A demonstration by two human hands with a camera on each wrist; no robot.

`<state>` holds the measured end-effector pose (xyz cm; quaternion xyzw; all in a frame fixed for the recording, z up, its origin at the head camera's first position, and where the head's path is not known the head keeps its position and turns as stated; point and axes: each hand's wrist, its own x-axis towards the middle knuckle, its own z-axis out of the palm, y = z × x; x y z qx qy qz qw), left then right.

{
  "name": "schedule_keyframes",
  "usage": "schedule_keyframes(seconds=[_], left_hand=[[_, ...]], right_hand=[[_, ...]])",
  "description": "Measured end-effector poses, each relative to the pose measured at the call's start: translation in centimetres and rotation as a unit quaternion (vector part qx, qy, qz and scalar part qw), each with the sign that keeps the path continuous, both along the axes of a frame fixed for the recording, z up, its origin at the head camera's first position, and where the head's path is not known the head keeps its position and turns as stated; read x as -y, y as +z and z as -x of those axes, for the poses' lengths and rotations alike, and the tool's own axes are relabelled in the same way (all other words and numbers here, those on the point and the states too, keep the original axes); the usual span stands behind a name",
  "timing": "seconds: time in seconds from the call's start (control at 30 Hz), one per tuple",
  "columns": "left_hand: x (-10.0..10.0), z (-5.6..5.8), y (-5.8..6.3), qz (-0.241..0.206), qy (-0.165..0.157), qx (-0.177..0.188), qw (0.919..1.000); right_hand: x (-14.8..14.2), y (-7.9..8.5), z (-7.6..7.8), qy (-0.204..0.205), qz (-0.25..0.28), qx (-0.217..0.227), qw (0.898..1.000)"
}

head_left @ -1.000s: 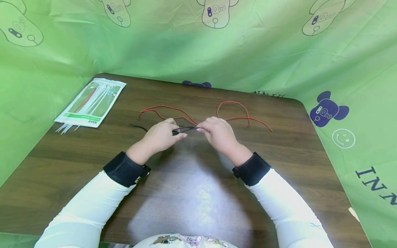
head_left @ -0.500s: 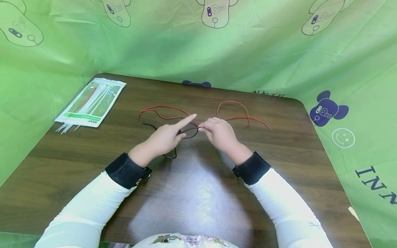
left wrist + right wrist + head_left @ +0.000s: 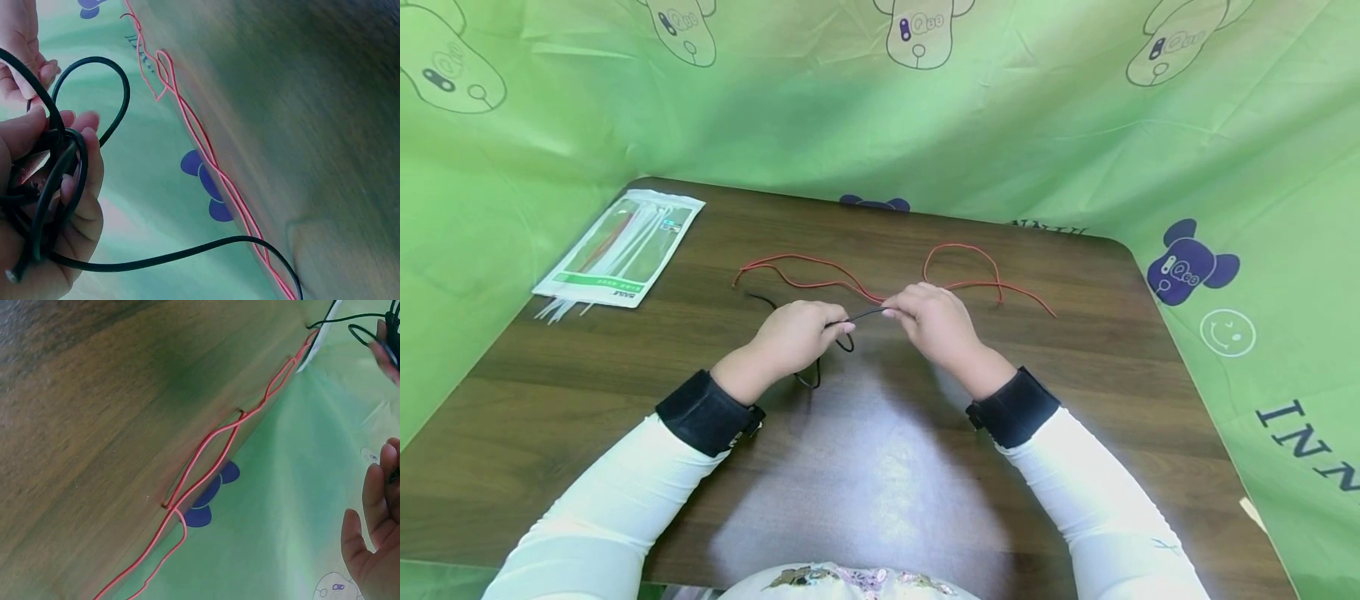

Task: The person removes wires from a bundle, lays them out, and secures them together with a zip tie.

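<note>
Over brown table [image 3: 880,467], black wire [image 3: 867,313] in grips of left hand [image 3: 793,335] and right hand [image 3: 936,327]

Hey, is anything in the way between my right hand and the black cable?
Nothing visible: your right hand pinches the black cable directly, while your left hand holds its coils. The red wire lies beyond on the table, not between.

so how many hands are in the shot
2: the left hand, left of centre over the table, gripping bunched black cord, and the right hand, just across from it, pinching a stretch of black cord. No other hands show.
</note>
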<state>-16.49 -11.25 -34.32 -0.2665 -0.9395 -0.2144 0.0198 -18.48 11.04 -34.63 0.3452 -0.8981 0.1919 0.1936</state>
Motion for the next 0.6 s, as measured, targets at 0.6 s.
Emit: schedule_keyframes(seconds=[0.6], left_hand=[[0.2,-0.1,0.0,0.009,-0.019,0.023,0.9995]], right_hand=[[-1.3,0.1,0.1,-0.019,0.003,-0.001,1.0]])
